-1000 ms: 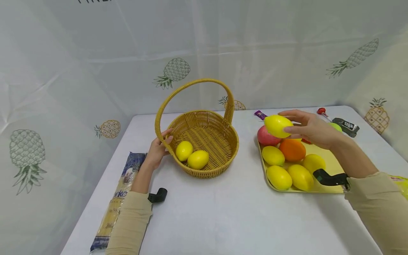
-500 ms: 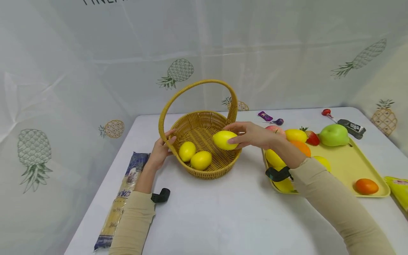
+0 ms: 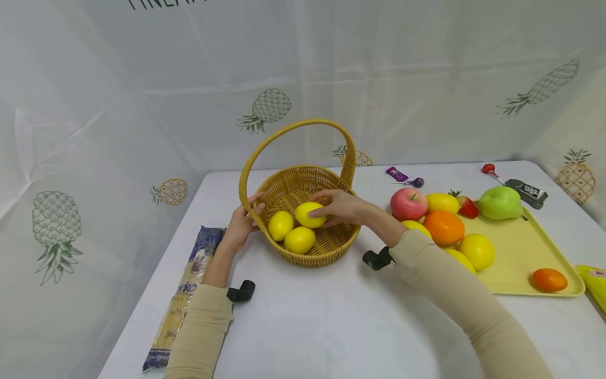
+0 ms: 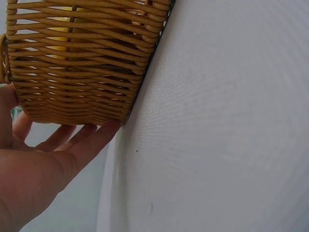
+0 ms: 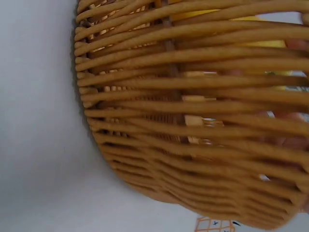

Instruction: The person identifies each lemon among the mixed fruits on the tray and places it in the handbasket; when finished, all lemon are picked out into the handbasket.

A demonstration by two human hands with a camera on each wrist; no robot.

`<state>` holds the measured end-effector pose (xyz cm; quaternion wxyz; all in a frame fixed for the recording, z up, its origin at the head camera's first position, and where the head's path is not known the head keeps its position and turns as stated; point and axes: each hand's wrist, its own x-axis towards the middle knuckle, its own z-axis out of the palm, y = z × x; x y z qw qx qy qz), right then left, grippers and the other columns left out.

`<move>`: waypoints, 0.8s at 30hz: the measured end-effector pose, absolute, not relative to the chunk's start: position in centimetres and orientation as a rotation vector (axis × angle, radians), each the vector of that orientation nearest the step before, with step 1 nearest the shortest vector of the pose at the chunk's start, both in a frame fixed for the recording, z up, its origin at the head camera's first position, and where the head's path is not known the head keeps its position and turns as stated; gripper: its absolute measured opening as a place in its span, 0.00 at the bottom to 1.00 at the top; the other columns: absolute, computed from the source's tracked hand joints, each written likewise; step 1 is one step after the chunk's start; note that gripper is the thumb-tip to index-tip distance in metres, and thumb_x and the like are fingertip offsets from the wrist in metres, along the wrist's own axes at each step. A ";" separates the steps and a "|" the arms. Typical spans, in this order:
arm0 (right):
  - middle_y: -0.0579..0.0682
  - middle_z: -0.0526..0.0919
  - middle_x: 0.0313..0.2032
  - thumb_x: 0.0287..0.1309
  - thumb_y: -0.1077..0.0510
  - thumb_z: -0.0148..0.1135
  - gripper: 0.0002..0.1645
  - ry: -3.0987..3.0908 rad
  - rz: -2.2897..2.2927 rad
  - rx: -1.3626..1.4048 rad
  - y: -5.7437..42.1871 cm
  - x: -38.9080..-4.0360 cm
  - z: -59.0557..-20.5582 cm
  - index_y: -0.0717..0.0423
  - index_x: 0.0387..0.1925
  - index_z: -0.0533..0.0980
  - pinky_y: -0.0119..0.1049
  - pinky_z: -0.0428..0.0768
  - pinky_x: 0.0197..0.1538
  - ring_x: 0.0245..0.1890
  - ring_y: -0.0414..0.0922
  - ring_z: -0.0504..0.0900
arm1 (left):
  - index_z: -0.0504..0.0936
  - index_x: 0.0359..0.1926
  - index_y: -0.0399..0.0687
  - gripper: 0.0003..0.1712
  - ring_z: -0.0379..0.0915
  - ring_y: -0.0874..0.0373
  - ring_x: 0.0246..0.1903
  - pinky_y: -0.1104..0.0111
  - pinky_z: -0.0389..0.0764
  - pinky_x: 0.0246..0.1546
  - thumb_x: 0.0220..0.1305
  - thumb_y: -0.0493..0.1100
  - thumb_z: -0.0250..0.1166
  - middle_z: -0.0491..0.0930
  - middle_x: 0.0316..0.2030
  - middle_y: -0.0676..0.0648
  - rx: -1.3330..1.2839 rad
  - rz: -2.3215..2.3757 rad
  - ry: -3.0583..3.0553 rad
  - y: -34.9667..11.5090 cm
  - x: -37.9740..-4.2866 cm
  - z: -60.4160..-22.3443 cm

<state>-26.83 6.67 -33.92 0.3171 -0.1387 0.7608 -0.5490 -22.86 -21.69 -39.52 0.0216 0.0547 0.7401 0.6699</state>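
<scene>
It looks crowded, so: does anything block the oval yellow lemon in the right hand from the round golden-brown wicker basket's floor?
Nothing visible blocks the held yellow lemon from the floor of the wicker basket. A second yellow lemon lies on its left, a third lemon on its near side; whether they touch it is unclear.

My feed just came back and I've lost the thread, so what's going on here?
A person's right hand is holding a lemon inside the wicker basket, close to two other lemons lying in it. The left hand touches the basket's left side. More fruit sits on the yellow tray to the right, including a green pear.
</scene>
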 end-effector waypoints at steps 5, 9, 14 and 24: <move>0.61 0.67 0.57 0.62 0.60 0.65 0.29 1.957 -1.483 -0.333 5.8 -27.2 -34.7 0.57 0.63 0.69 0.46 0.80 0.51 0.51 0.54 0.76 | 0.60 0.73 0.46 0.29 0.60 0.40 0.64 0.43 0.72 0.54 0.76 0.45 0.51 0.56 0.70 0.40 0.165 2.082 2.289 -21.6 -22.8 -39.4; 0.61 0.67 0.59 0.63 0.61 0.63 0.30 1.940 -1.466 -0.315 5.5 -27.4 -35.3 0.59 0.65 0.67 0.46 0.79 0.53 0.52 0.53 0.75 | 0.59 0.73 0.44 0.29 0.58 0.39 0.65 0.42 0.71 0.54 0.76 0.44 0.51 0.54 0.71 0.40 0.166 2.089 2.279 -21.5 -22.8 -39.4; 0.60 0.65 0.62 0.62 0.62 0.64 0.29 1.964 -1.415 -0.292 5.5 -27.5 -35.7 0.61 0.63 0.68 0.44 0.80 0.51 0.55 0.54 0.73 | 0.59 0.73 0.44 0.29 0.58 0.40 0.65 0.42 0.70 0.55 0.76 0.44 0.51 0.54 0.71 0.40 0.162 2.095 2.274 -21.4 -22.8 -39.4; 0.60 0.69 0.61 0.66 0.60 0.60 0.29 1.931 -1.424 -0.339 6.7 -27.7 -33.9 0.62 0.66 0.66 0.48 0.76 0.56 0.57 0.56 0.71 | 0.60 0.73 0.45 0.29 0.58 0.39 0.65 0.42 0.70 0.55 0.76 0.44 0.51 0.55 0.70 0.39 0.148 2.088 2.283 -21.5 -22.7 -39.3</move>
